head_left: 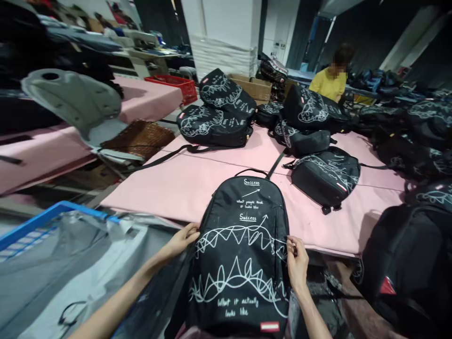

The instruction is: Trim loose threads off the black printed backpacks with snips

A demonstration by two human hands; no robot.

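Observation:
A black backpack (243, 249) with white scribbled lines and lettering rests front side up before me, its top on the pink table (162, 188) and its lower part past the table's near edge. My left hand (185, 236) pinches its left edge about halfway up. On the opposite edge, my right hand (297, 256) is closed with the fingers curled at the side seam. The backpack's top handle (251, 171) stands up at the far end. A small red label (269, 326) shows low on its front.
More black backpacks are piled at the back (213, 125), with another backpack (326, 174) at right and a large one (413, 268) near my right. A blue crate (67, 207) with grey sheeting stands at left, by a grey chair (76, 101). A person in yellow (328, 84) is behind.

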